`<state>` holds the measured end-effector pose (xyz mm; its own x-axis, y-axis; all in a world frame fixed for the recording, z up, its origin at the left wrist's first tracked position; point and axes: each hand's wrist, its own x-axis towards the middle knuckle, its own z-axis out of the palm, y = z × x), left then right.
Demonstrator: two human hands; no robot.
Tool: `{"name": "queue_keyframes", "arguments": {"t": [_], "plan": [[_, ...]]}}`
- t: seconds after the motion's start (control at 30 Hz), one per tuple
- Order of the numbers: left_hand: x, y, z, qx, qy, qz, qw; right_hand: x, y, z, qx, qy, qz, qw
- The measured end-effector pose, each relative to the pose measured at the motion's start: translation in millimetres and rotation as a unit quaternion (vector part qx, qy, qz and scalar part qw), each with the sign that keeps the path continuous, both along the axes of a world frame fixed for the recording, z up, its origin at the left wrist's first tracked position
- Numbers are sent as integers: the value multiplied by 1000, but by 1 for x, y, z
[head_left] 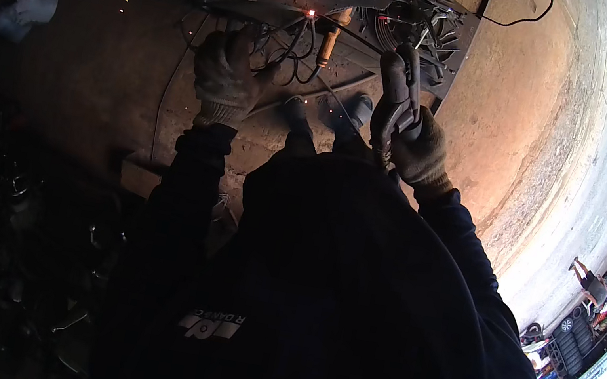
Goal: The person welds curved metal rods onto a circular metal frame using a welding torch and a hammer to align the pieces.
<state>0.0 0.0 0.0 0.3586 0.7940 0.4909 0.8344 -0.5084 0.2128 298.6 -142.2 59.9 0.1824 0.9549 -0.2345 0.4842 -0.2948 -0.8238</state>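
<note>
1. Left hand, in a coarse knitted work glove, hangs over the curved metal plate on the ground. The fingers are curled downward around something at the tangle of cables; what exactly they grip is too dark to tell.
2. Right hand, in the same kind of glove, is wrapped tight around the handles of a dark clamp-like tool. That tool stands nearly upright, its head pointing away from the body, just beside the plate's far right edge.
3. A small glowing spark burns at the plate's far edge, between the two hands and a little beyond them, with tiny sparks scattered to its left.
4. An orange-handled tool lies tilted just right of the spark, cables looping under it.
5. Two dark shoes stand on the plate between the hands, close together.
6. The plate's left edge curves in an arc; beyond it lies rough, bare concrete floor, open room on that side.
7. Right of the plate, the concrete runs out wide and dusty to a pale road.
8. The near left corner is packed with dim scrap metal, tight quarters there.
9. A pale crumpled rag lies far left, well apart from the hands.
</note>
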Motion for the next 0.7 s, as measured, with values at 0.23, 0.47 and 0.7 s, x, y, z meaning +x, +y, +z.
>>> {"name": "queue_keyframes", "arguments": {"t": [0.23,0.47,0.7], "plan": [[0,0,0,42,9,-1,999,-3,1,0,1,7,-6,1000],[0,0,0,33,5,-10,999,-4,1,1,-8,-2,6,1000],[-4,-3,-5,-76,61,35,995,3,1,-6,84,47,60,994]]}}
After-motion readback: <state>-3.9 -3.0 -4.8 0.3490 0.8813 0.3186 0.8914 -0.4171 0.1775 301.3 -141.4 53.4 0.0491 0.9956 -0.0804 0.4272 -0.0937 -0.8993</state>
